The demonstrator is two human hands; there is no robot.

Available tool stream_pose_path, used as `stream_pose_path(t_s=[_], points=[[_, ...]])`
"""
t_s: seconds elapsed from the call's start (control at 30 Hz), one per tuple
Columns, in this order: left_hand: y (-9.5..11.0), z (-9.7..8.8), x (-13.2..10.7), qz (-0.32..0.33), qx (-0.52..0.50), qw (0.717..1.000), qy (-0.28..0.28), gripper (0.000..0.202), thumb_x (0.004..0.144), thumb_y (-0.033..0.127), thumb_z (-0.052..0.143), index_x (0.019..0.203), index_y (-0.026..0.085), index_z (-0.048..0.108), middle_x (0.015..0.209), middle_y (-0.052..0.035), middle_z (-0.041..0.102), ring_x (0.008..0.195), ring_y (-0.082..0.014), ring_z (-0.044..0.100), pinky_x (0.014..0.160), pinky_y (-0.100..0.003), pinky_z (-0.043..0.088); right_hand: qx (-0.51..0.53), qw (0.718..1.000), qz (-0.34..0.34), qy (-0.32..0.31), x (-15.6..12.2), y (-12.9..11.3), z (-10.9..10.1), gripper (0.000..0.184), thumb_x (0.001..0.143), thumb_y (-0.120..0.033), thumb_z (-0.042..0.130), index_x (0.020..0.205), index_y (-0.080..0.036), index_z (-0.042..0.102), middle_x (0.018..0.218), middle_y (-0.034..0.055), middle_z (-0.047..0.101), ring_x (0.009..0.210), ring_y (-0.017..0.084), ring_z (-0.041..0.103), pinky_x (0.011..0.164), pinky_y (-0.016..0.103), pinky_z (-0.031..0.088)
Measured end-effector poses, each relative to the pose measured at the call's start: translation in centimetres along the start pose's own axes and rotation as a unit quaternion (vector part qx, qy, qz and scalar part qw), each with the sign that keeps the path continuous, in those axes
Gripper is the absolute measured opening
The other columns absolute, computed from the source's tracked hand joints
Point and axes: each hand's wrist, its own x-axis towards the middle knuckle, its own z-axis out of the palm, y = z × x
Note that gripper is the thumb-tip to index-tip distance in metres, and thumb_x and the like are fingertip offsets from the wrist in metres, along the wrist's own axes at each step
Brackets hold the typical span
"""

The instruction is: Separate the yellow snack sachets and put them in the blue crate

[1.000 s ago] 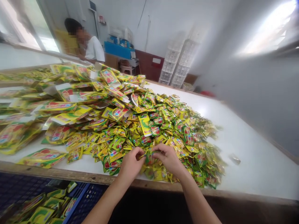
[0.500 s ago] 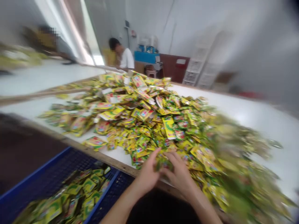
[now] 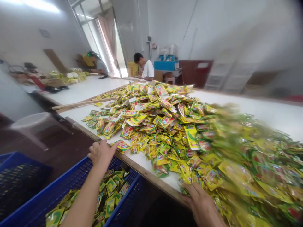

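Observation:
A big heap of small yellow-green sachets (image 3: 180, 132) covers the white table (image 3: 272, 116). My left hand (image 3: 101, 153) is stretched out over the blue crate (image 3: 59, 192) by the table's front edge, fingers apart, holding nothing I can see; a flat yellow packet (image 3: 123, 145) lies just beyond its fingertips. The crate holds several of the same sachets (image 3: 109, 192). My right hand (image 3: 201, 205) rests at the table's front edge with its fingers on the sachets at the heap's near side; whether it grips any is unclear.
A second blue crate (image 3: 16, 170) stands at the far left, with a pale stool (image 3: 33, 124) behind it. A wooden strip (image 3: 82, 103) divides the table. Three people sit at the far tables, one in a white shirt (image 3: 148, 68). White crates are stacked by the back wall.
Both hands were together on a sachet in the heap. My left hand has since swung left over the blue crate and opened; the view turned left too.

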Motion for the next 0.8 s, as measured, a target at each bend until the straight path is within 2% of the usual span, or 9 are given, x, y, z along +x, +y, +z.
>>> stream_pose_path(t_s=[0.07,0.13,0.27,0.37,0.47,0.57,0.67,0.73,0.8], points=[[-1.4,0.1,1.9,-0.022,0.036,0.999,-0.026,0.063,0.056,0.061,0.074,0.091,0.009,0.071,0.12,-0.0368,0.049,0.121,-0.0646,0.029,0.081,-0.075,0.027,0.005,1.0,0.022,-0.002,0.0,-0.6,-0.3,0.029,0.088,-0.012,0.047,0.111,-0.025,0.06,0.097,0.0064,0.066,0.088,0.022,0.066,0.076,0.032,0.053],[-1.9,1.1,2.1,-0.023,0.053,0.996,-0.062,0.055,0.052,0.06,0.076,0.081,0.013,0.073,0.113,-0.0323,0.056,0.116,-0.0617,0.038,0.08,-0.073,0.03,-0.003,0.999,0.044,0.014,0.2,-1.1,-0.2,0.028,0.088,-0.009,0.046,0.108,-0.023,0.058,0.097,0.0072,0.065,0.09,0.022,0.065,0.078,0.033,0.051],[-1.0,3.6,0.0,-0.01,0.079,0.994,-0.07,0.071,0.063,0.066,0.065,0.105,0.009,0.068,0.128,-0.0347,0.045,0.121,-0.0587,0.033,0.085,-0.072,0.026,-0.043,0.992,0.105,0.052,0.9,-1.4,0.7,0.018,0.09,-0.01,0.044,0.099,-0.019,0.056,0.089,0.0083,0.064,0.084,0.024,0.064,0.075,0.035,0.048],[0.1,4.9,-1.2,0.012,0.088,0.993,-0.077,0.071,0.07,0.072,0.055,0.1,0.01,0.069,0.134,-0.0318,0.043,0.126,-0.0562,0.026,0.093,-0.072,0.019,-0.015,0.991,0.126,0.043,1.2,-1.5,0.8,0.015,0.092,-0.014,0.043,0.099,-0.019,0.056,0.088,0.0072,0.063,0.082,0.023,0.063,0.073,0.034,0.048],[1.2,5.6,-1.5,0.018,0.068,0.992,-0.109,0.056,0.064,0.071,0.061,0.074,0.016,0.069,0.117,-0.0253,0.058,0.12,-0.0526,0.038,0.094,-0.07,0.023,0.061,0.992,0.105,0.047,1.0,-1.4,0.3,0.023,0.092,-0.013,0.043,0.11,-0.022,0.054,0.1,0.0066,0.063,0.093,0.021,0.062,0.08,0.031,0.048],[2.2,5.7,-2.4,0.012,0.019,0.991,-0.129,0.049,0.054,0.066,0.072,0.064,0.019,0.061,0.09,-0.0184,0.066,0.103,-0.0491,0.054,0.089,-0.069,0.032,0.102,0.986,0.111,0.068,0.6,-1.1,0.2,0.022,0.091,-0.015,0.046,0.11,-0.022,0.055,0.099,0.0062,0.064,0.094,0.021,0.062,0.081,0.031,0.047],[3.3,5.4,-4.7,0.026,-0.078,0.987,-0.137,0.051,0.052,0.058,0.077,0.079,0.02,0.058,0.076,-0.0087,0.067,0.086,-0.0393,0.064,0.084,-0.061,0.043,0.112,0.982,0.112,0.099,0.6,-1.1,0.4,0.018,0.09,-0.017,0.05,0.106,-0.021,0.057,0.097,0.007,0.064,0.091,0.022,0.062,0.08,0.032,0.047],[4.4,4.8,-6.6,0.053,-0.164,0.975,-0.138,0.054,0.061,0.054,0.074,0.099,0.022,0.053,0.086,-0.0064,0.069,0.086,-0.0301,0.068,0.082,-0.047,0.051,0.128,0.981,0.1,0.109,0.8,-1.2,0.4,0.015,0.09,-0.019,0.051,0.101,-0.02,0.06,0.095,0.0064,0.064,0.089,0.022,0.061,0.078,0.031,0.047],[5.8,3.7,-8.3,0.068,-0.263,0.956,-0.107,0.057,0.071,0.048,0.069,0.117,0.023,0.045,0.1,-0.0057,0.068,0.092,-0.0225,0.068,0.081,-0.035,0.054,0.166,0.973,0.108,0.122,1.2,-1.4,-0.3,0.012,0.089,-0.021,0.054,0.097,-0.02,0.063,0.092,0.0054,0.065,0.087,0.022,0.062,0.077,0.031,0.048]])
